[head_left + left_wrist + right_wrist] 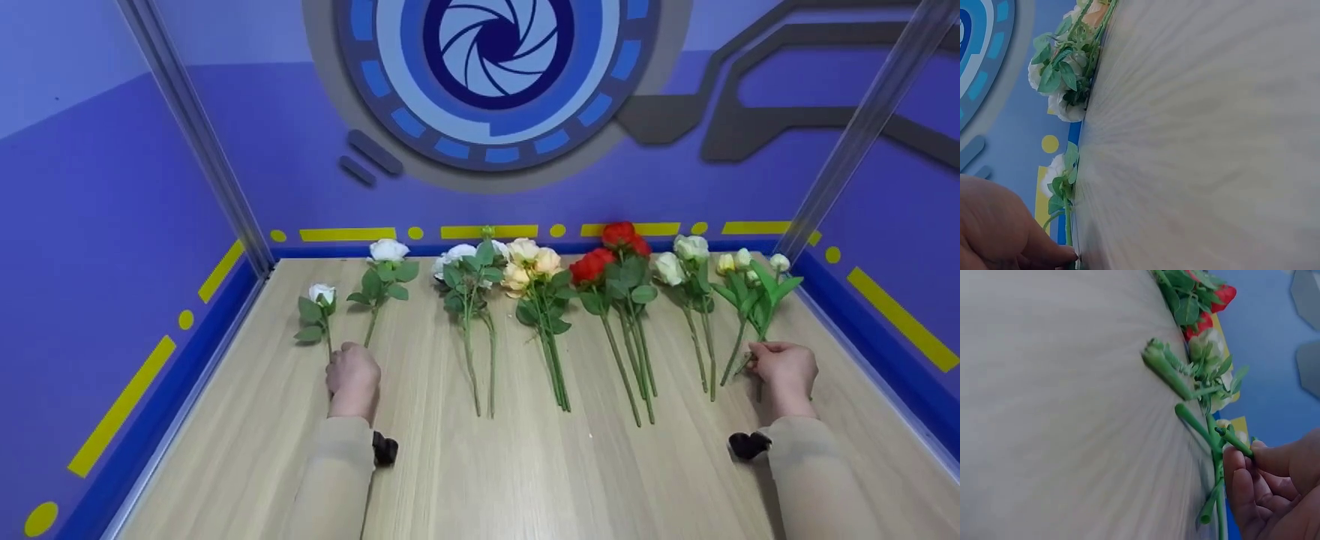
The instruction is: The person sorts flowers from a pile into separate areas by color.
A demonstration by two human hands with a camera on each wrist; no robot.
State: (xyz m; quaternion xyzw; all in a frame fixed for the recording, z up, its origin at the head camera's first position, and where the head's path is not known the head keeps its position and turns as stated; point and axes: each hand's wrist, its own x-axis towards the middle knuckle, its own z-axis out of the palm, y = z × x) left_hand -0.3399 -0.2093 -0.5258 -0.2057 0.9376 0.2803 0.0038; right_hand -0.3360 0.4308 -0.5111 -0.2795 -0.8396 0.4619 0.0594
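Note:
My left hand is low over the table at the left, pinching the stem of a small white rose. Just beside it lies a larger white rose, its stem running down toward my fingers. In the left wrist view, my thumb and fingers come together at the stem, and the palm is partly out of frame. On the right side, my right hand pinches a green tulip stem between thumb and fingers. The pale tulips with long green leaves spread beyond that hand.
Between my hands lie white flowers, peach flowers, red flowers and pale green-white roses, stems toward me. The wooden table meets blue-purple panels at the back and sides.

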